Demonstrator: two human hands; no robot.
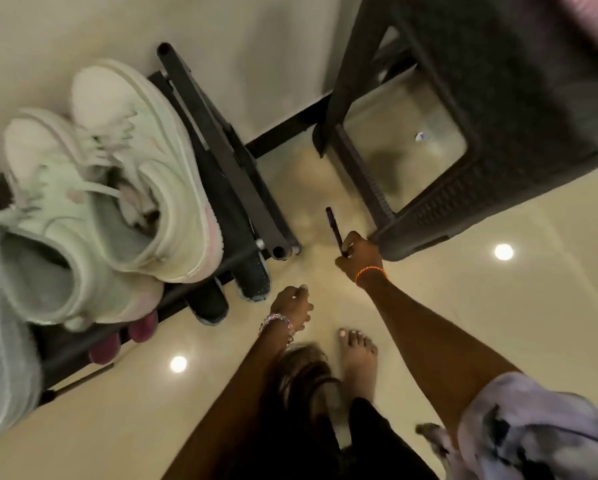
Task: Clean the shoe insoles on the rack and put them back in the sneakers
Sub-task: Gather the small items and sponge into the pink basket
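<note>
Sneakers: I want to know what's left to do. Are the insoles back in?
Cannot tell. The sneakers stand upright on the rack, but their openings are blurred.

One camera only, worn on the person's head, looking steeply down the body to the floor (464, 306). The wide lens bends the edges. The shoe rack (221, 188) fills the left side, its top shelf and the sneakers (117, 188) close beneath the lens and blurred. Both forearms reach down mid-frame, a bare foot (358, 355) below them, and a dark stool (464, 98) rises at the upper right.
</note>
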